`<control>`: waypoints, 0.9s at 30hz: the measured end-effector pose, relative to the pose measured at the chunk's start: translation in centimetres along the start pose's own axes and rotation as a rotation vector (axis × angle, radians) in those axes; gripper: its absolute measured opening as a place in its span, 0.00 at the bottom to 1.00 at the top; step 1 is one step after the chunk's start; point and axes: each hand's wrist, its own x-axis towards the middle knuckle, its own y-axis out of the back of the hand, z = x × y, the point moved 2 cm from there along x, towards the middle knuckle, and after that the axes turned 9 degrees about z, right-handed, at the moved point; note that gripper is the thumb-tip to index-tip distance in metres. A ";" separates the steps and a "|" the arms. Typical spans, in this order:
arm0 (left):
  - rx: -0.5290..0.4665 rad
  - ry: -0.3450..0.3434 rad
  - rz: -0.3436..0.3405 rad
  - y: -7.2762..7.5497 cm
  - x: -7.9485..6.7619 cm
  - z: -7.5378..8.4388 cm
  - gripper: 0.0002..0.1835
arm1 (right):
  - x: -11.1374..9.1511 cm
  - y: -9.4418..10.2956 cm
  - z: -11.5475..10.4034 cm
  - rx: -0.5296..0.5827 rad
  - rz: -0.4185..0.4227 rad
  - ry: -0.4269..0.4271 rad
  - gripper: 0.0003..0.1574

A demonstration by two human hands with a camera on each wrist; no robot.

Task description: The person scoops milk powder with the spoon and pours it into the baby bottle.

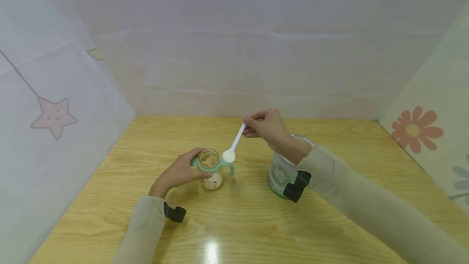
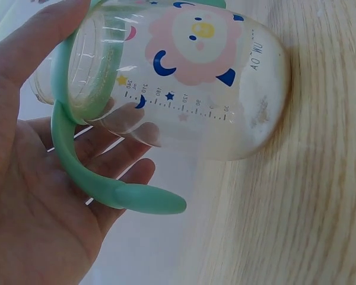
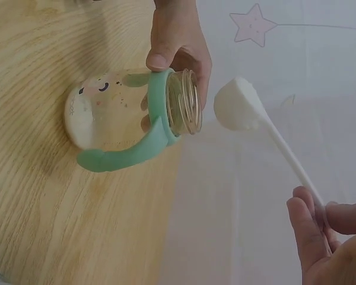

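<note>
My left hand (image 1: 185,169) grips a clear baby bottle (image 2: 196,77) around its neck, by the mint-green ring with two handles (image 3: 159,107). The bottle stands upright on the table, its mouth uncovered, with whitish powder at the bottom. Between the thumb and fingers of my right hand (image 1: 266,127) is the end of a long white scoop handle (image 1: 239,137). The scoop's bowl (image 3: 237,107), heaped with white powder, hangs just beside and above the bottle's mouth. A milk powder can (image 1: 281,176) stands under my right forearm, which hides part of its top.
The wooden table (image 1: 234,223) runs back to a pale cloth wall (image 1: 234,72). More printed cloth, with a pink star (image 1: 55,116) and an orange flower (image 1: 415,129), closes off both sides. Each wrist wears a black camera mount (image 1: 175,213).
</note>
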 end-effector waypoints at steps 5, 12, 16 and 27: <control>-0.007 0.003 -0.001 -0.1 0.0 0.1 0.39 | 0.3 -0.7 0.3 0.013 -0.011 0.002 0.16; -0.009 0.001 -0.013 -0.6 0.3 0.0 0.38 | 1.0 -1.1 0.7 0.024 0.015 -0.015 0.15; -0.010 0.010 -0.010 -0.8 0.4 -0.1 0.38 | 1.5 -1.5 0.8 0.041 0.029 -0.019 0.15; -0.007 0.008 -0.011 -0.9 0.5 0.1 0.40 | 1.5 -2.3 1.0 0.065 0.040 0.000 0.14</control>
